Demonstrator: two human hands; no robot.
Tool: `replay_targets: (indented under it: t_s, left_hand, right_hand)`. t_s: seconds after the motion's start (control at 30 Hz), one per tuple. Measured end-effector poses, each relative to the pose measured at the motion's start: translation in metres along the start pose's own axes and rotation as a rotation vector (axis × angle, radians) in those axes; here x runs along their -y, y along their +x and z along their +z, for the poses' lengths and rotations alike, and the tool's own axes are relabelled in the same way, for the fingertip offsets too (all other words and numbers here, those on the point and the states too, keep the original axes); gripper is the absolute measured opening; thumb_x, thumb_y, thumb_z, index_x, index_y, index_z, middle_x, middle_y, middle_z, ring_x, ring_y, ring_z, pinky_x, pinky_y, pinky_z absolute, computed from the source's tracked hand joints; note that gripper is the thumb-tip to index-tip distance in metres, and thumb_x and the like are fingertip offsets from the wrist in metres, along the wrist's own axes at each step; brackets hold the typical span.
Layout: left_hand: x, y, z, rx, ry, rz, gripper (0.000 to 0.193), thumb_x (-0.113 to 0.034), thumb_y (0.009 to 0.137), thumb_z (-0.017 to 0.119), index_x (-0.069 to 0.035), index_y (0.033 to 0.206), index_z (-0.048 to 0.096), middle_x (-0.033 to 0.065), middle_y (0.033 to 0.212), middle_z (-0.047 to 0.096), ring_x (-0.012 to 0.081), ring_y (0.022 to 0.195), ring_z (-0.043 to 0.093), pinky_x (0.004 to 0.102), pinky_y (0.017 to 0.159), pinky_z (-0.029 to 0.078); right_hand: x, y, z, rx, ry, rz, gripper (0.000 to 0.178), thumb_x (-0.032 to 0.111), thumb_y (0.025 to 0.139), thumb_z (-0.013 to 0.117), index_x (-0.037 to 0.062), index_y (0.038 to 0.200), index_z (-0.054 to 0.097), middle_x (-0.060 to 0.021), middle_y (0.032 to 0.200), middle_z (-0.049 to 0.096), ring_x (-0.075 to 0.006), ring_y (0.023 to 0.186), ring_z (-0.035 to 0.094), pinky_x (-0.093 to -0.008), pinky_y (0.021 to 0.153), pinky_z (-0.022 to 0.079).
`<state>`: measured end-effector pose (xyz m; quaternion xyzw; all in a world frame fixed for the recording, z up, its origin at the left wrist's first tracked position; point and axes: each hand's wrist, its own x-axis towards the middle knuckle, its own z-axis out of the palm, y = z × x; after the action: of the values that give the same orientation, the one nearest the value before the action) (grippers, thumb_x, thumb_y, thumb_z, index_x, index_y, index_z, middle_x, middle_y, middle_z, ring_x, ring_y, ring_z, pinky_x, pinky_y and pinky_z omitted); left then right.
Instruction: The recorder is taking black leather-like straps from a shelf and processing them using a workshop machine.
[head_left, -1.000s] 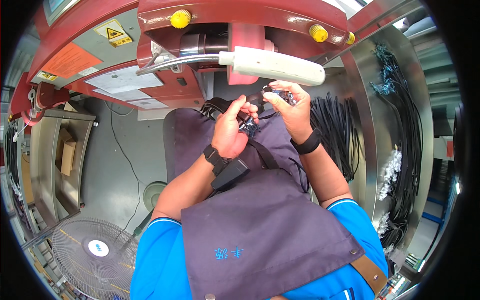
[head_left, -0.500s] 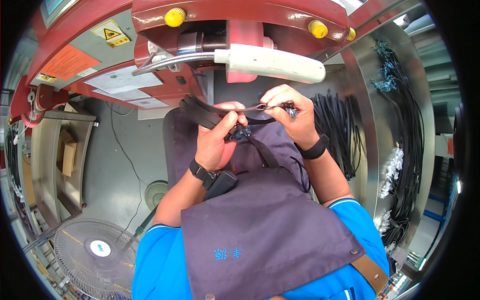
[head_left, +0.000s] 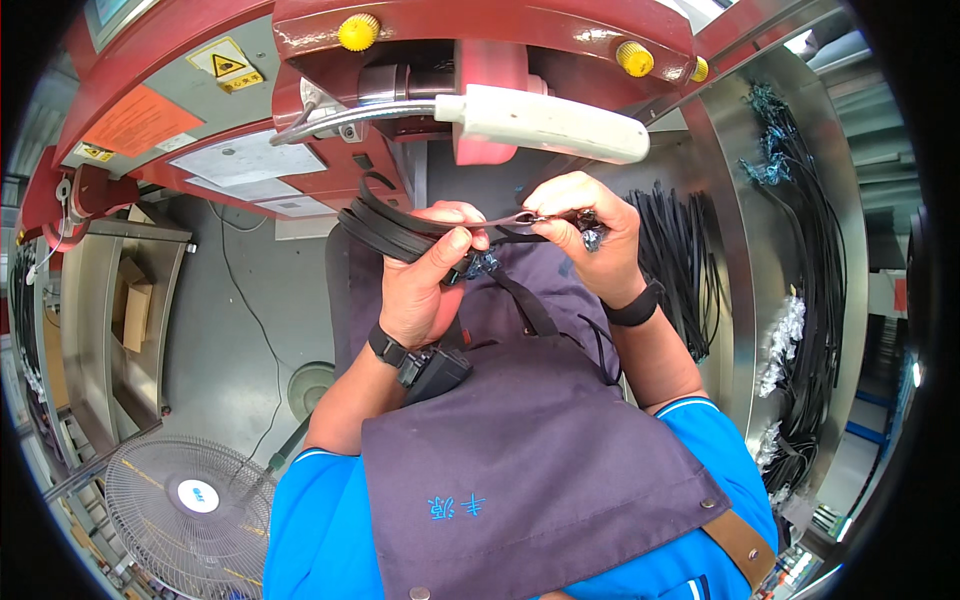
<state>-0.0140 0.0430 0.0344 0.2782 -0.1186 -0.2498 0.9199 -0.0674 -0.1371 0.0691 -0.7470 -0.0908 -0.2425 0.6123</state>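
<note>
My left hand (head_left: pixel 430 280) is closed around a bundle of black belts (head_left: pixel 385 235), whose strap ends curve out to the left. Clear bluish plastic wrap (head_left: pixel 484 264) shows at the bundle's end beside that hand. One belt (head_left: pixel 500 222) stretches from my left fingers across to my right hand (head_left: pixel 595 235), which pinches it near a small metal loop. Crumpled clear plastic pokes out below the right fingers; the part within the grip is hidden. Both hands are above my apron (head_left: pixel 540 420), in front of a pink wheel (head_left: pixel 485 105) on a red machine.
A white bar-shaped lamp (head_left: pixel 555 125) on a flexible metal neck crosses before the wheel. Many black belts hang (head_left: pixel 680 260) at right, beside a metal trough (head_left: pixel 735 200) holding more. A standing fan (head_left: pixel 190 510) is at lower left; a cable lies on the floor.
The bundle's free ends have swung left, and one strap tip now curls up apart. My left hand has shifted slightly left, my right hand slightly right, both keeping their grip.
</note>
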Motion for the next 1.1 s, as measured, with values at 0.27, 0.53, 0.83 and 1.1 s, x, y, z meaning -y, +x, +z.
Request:
replay_targets:
  t_s: [0.27,0.53,0.83,1.1]
  left_hand:
    - [-0.001,0.000,0.001,-0.025,-0.002,-0.050,0.028,-0.006,0.087,0.059,-0.009,0.115,0.057,0.0092,0.104,0.057,0.0187,0.086,0.055,0.0374,0.080,0.045]
    - [0.000,0.002,0.003,-0.068,-0.082,-0.051,0.025,-0.003,0.086,0.061,-0.006,0.110,0.056,0.0135,0.110,0.058,0.0201,0.087,0.059,0.0348,0.078,0.048]
    - [0.014,0.003,-0.009,-0.166,0.053,-0.011,0.020,0.000,0.088,0.059,-0.006,0.106,0.053,0.0140,0.103,0.061,0.0199,0.083,0.061,0.0319,0.076,0.050]
    - [0.023,0.001,-0.015,-0.259,0.056,-0.116,0.014,-0.007,0.089,0.061,-0.004,0.102,0.055,0.0119,0.096,0.063,0.0188,0.081,0.061,0.0308,0.073,0.050]
  right_hand:
    - [0.009,-0.003,0.000,-0.012,-0.046,0.255,0.017,0.000,0.080,0.068,0.0005,0.096,0.061,-0.0051,0.085,0.064,-0.0095,0.077,0.061,-0.0225,0.067,0.048]
    - [0.012,0.001,0.003,0.044,0.124,0.447,0.016,0.004,0.085,0.063,0.0025,0.101,0.061,0.0001,0.069,0.058,-0.0049,0.063,0.055,-0.0194,0.056,0.042]
    - [0.002,-0.002,-0.007,0.051,0.604,0.887,0.018,0.009,0.089,0.057,0.0019,0.105,0.062,-0.0034,0.063,0.056,-0.0053,0.047,0.043,-0.0187,0.041,0.030]
    - [-0.006,-0.009,0.003,-0.048,0.672,0.831,0.024,0.007,0.086,0.061,0.0000,0.108,0.060,-0.0052,0.067,0.059,-0.0059,0.049,0.044,-0.0195,0.046,0.032]
